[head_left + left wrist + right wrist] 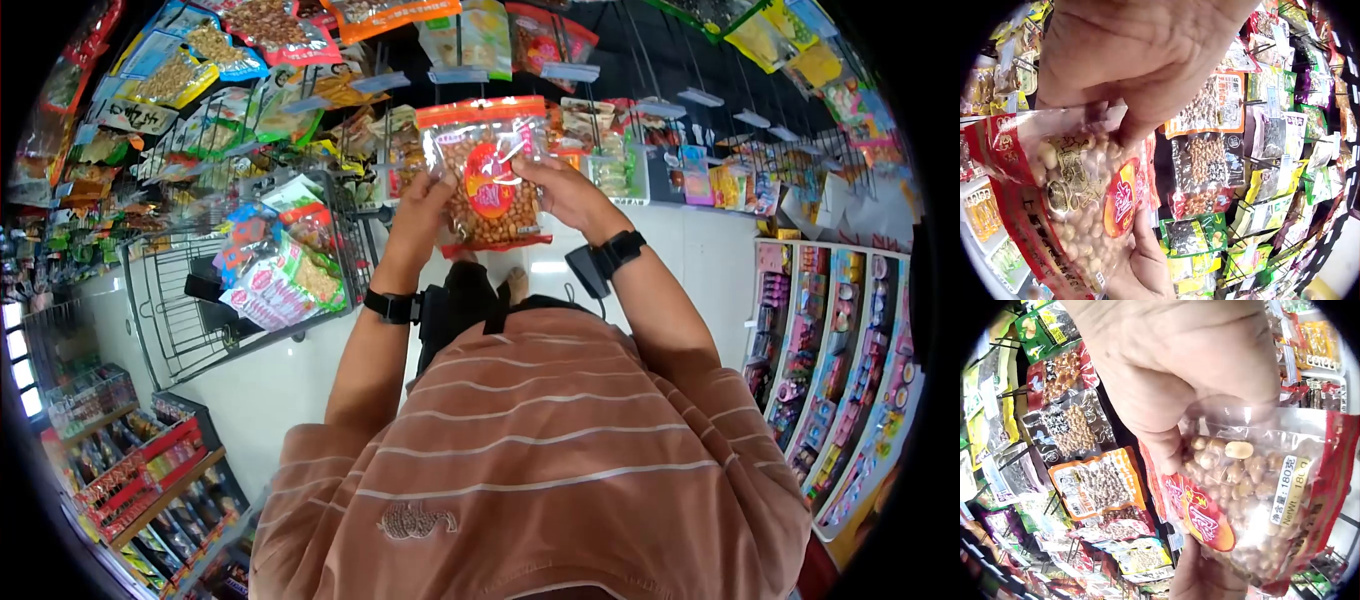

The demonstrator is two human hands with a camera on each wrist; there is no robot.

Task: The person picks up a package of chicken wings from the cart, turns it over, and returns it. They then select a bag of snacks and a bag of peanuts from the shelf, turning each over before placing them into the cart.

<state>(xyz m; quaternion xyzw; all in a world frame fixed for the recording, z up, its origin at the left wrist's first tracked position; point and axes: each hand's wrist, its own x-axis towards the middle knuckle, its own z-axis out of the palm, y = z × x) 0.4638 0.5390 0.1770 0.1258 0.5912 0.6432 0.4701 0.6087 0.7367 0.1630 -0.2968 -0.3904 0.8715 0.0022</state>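
A clear bag of peanuts with red-orange bands at top and bottom and a red oval label is held up in front of the person's body. My left hand grips its left edge, thumb on the front face. On the opposite edge, my right hand pinches the plastic, thumb also on the front. The left wrist view shows round nuts through the film of the peanut bag. A printed weight of 180 g is visible on the peanut bag in the right wrist view.
Hanging snack packets on hooks fill the rack ahead. A wire shopping cart with several snack bags in it stands at the left. Shelves of small packages line the right, and another shelf display stands at lower left.
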